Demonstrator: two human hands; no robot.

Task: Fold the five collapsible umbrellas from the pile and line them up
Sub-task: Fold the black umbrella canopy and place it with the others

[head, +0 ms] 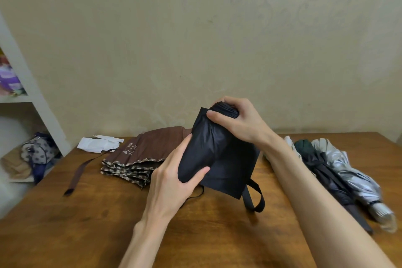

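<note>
**Beige patterned wall, wooden desk, white shelving**

A beige wall fills the upper part of the view, its surface embossed with faint pale scrollwork, clearest toward the upper right. Against it stands a brown wooden desk with visible grain and a dull sheen under soft, even light. At the left edge a white shelf unit stands by the wall. Its upper compartment holds blurred purple and pink items, and the lower one holds a grey spotted bag with a tan bundle just beside it
</note>
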